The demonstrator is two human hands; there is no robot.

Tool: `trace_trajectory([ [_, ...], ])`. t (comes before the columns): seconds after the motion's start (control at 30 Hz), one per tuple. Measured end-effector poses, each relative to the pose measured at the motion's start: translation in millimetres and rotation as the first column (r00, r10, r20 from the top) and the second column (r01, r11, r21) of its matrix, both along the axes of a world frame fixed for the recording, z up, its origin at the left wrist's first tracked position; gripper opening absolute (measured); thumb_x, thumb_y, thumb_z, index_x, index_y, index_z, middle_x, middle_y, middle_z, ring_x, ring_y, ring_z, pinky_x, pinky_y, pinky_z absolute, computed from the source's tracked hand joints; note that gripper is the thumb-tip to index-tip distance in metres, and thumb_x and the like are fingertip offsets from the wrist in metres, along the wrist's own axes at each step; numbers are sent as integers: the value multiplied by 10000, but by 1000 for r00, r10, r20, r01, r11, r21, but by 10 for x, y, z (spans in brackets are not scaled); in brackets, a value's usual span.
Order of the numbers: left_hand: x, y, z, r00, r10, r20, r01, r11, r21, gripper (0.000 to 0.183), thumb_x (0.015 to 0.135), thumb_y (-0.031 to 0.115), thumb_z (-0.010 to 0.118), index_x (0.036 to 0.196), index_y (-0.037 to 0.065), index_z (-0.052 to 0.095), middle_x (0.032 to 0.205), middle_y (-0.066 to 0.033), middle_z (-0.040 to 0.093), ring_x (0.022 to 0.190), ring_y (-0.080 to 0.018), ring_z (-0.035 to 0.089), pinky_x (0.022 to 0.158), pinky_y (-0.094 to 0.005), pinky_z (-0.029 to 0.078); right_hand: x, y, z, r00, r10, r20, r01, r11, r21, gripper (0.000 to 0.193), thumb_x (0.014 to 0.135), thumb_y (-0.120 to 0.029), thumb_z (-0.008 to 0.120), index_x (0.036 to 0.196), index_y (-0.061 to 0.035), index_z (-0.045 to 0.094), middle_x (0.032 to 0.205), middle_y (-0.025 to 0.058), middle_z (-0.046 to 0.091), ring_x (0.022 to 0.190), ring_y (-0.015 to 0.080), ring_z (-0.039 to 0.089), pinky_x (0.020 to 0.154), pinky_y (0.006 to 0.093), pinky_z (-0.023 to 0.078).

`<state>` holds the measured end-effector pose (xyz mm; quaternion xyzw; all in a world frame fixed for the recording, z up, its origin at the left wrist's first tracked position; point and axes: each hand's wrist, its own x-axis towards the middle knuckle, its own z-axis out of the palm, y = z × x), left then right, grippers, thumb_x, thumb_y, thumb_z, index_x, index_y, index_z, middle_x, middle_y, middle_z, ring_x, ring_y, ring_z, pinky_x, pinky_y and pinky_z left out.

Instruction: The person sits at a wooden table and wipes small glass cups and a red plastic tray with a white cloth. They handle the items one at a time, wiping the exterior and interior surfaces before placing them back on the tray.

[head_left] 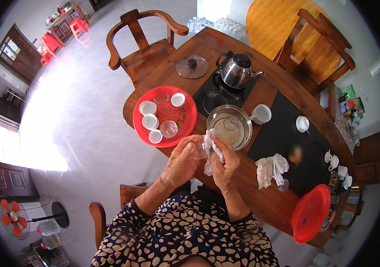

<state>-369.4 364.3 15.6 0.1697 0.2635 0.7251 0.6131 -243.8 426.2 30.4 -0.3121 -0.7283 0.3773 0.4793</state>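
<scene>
Fingers of the left hand (181, 163): gripping a clear glass cup (200, 149) by its side, thumb uppermost. Fingers of the right hand (225, 167): pinching a white cloth (215, 149), which is pressing against the cup's right end and trailing below it. Key relation: the cup is lying at three o'clock from the left fingertips, touching them, and at about ten from the right hand, with cloth coming between; the left hand is the nearer. Its long axis is apparently running nine to three, though cloth is hiding the right end; whether any is going inside, cannot tell. Taking the cup as dial centre, twelve at the far side: a metal basin (229, 107) is standing at two, just beside the hands; a white mug (263, 114) is sitting beyond it. At ten, a round red tray (190, 118) is bearing white cups (147, 108) and clear glass ones (168, 129). At one, a steel kettle (236, 73) is standing farther off; at twelve, a glass lid (192, 64) is lying flat. Between three and four, crumpled cloths (265, 172) are resting on the wooden table (265, 202).
</scene>
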Motion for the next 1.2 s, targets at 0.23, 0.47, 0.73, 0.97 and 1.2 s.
trace_trajectory([
  [0.23,-154,-18,-114,998,-63,-8,63,998,10,167,957,133,528,1094,39,542,1274,-110,518,1124,-205,542,935,-384,485,-31,-27,57,996,-2,93,-42,885,464,402,665,52,645,1058,-28,659,1122,118,605,915,285,567,760,355,498],
  [0.47,-139,-36,59,994,-100,-37,103,991,80,62,960,117,513,973,61,537,1379,-136,435,1202,-245,500,1009,-436,429,42,31,53,1000,15,20,-18,989,145,387,710,74,588,1085,-8,640,1105,135,621,943,262,618,811,322,504],
  [0.73,-95,23,93,998,-61,-21,63,990,123,59,962,116,507,985,64,523,1371,-129,435,1222,-236,472,1033,-424,395,49,37,60,1000,20,9,-21,994,109,383,721,67,580,1091,-10,644,1095,153,608,921,286,605,792,329,501],
  [0.97,-128,-51,-39,996,-89,-15,90,996,19,61,965,112,501,984,57,520,1305,-101,467,1061,-165,519,997,-371,421,-18,-41,160,993,1,121,-60,870,489,330,720,8,616,1043,-46,662,1128,118,606,963,307,562,809,394,478],
  [1.2,-75,45,26,998,11,55,-17,993,117,80,951,159,531,951,81,517,1397,-166,407,1289,-265,401,1021,-415,413,2,-2,29,981,92,-170,-115,984,-134,402,749,-22,685,1137,12,587,1192,159,553,1088,278,555,894,348,465],
])
